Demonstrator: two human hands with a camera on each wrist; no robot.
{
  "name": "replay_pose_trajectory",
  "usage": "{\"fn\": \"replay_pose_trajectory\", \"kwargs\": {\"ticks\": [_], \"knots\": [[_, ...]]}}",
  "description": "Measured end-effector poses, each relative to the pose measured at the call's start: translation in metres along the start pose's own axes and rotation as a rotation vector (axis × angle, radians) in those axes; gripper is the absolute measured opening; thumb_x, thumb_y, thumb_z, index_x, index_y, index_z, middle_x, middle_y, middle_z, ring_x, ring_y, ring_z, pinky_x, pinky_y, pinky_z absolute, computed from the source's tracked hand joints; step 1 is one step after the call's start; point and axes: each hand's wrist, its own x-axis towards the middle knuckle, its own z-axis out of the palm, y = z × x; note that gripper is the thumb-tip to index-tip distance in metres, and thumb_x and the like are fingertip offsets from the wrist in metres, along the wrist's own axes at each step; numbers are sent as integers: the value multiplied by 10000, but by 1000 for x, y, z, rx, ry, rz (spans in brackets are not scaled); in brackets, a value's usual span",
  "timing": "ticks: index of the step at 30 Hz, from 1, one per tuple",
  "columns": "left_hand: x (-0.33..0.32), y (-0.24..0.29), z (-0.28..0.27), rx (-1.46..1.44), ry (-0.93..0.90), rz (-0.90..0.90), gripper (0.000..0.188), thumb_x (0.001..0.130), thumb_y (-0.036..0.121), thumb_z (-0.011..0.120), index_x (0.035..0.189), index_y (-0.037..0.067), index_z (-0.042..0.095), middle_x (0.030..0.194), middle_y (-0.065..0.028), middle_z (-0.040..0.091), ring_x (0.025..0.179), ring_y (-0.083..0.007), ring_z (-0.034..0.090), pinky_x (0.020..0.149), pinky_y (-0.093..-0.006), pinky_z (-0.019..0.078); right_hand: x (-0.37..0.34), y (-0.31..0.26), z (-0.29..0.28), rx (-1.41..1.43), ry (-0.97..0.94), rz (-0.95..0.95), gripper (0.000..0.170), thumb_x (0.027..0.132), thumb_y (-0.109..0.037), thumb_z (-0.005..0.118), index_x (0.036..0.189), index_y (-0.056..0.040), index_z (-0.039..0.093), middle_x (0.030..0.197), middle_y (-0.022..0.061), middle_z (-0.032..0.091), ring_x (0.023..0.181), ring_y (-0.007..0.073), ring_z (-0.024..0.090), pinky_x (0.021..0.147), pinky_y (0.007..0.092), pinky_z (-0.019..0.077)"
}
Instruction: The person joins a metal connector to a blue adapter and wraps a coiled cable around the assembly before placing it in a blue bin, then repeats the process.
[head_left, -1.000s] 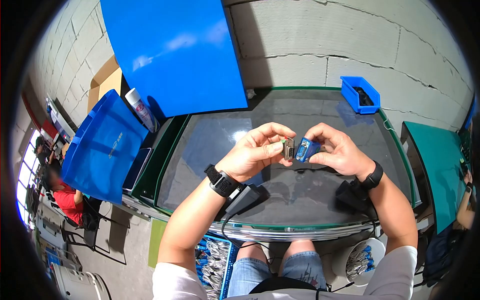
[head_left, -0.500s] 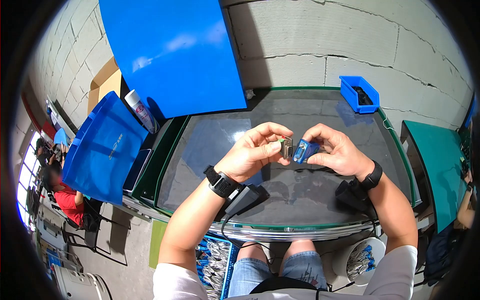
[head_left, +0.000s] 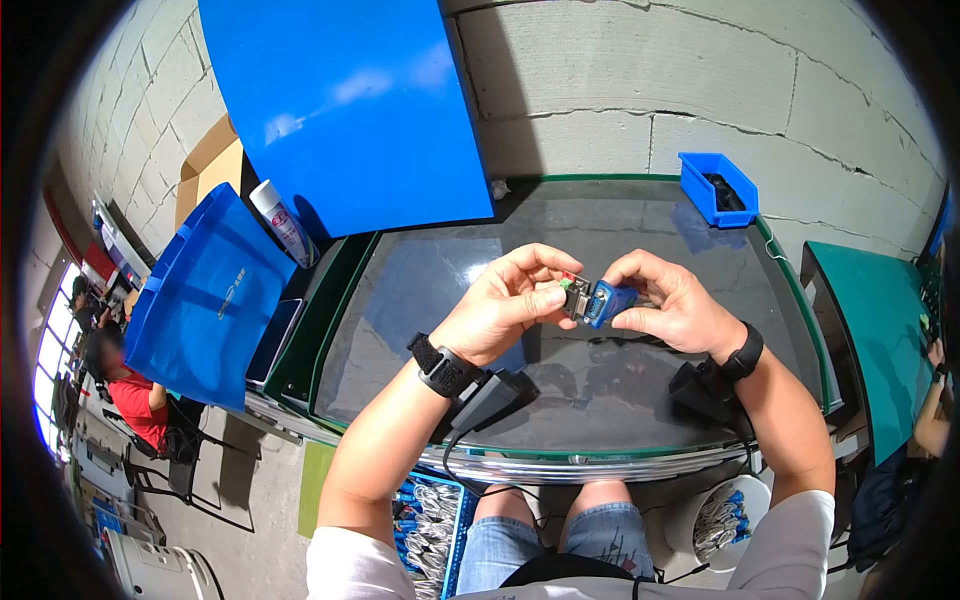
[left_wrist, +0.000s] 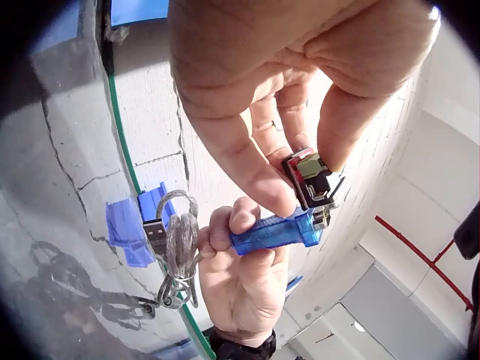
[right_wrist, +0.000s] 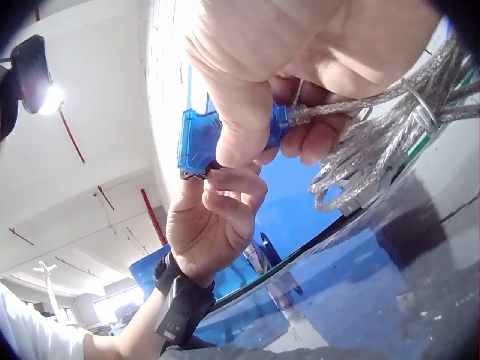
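My left hand (head_left: 505, 305) pinches a small connector board (left_wrist: 309, 178) with a green terminal block and red parts between thumb and fingertips. My right hand (head_left: 675, 305) grips the blue translucent housing of a serial connector (left_wrist: 274, 234) between thumb and fingers. The blue connector's metal end is right at the board's edge, both held above the table. From the connector's back runs a clear-jacketed grey cable (right_wrist: 390, 135), coiled and tied, hanging by my right hand. A USB plug (left_wrist: 155, 234) shows at its end in the left wrist view.
A dark table top (head_left: 430, 390) with a green rim lies below. At its back right stands a small blue bin (head_left: 720, 190) with black items. A blue bag (head_left: 215, 300) and spray can (head_left: 284, 222) stand left. A crate (head_left: 462, 540) and a white bucket (head_left: 672, 525) of cables sit below.
The blue connector has moved slightly left against the board, closing the small gap between them. The board has turned in my left fingers. Both arms stay nearly in place.
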Motion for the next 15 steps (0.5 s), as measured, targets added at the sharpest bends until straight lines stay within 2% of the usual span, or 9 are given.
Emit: {"fn": "replay_pose_trajectory", "kwargs": {"ticks": [1,10,15], "knots": [[0,0,0,6,-3,13,282,832,113,656,1082,36,552,942,-55,615,835,-125,604,722,-275,532,0,0,1,-32,16,-16,335,779,-15,669,1083,-43,532,992,16,556,929,111,541,848,273,445],[-1,4,1,82,127,103,265,767,77,713,996,42,584,904,-48,612,776,-110,601,692,-265,527,1,-4,2,-136,78,-46,337,766,-26,676,1087,-45,574,962,14,593,831,72,536,687,216,436],[-1,4,2,64,139,113,260,756,54,715,978,48,580,894,-41,608,767,-102,598,682,-257,526,1,-4,2,-138,84,-43,343,762,-32,682,1088,-51,578,949,8,598,803,63,527,664,209,430]]}}
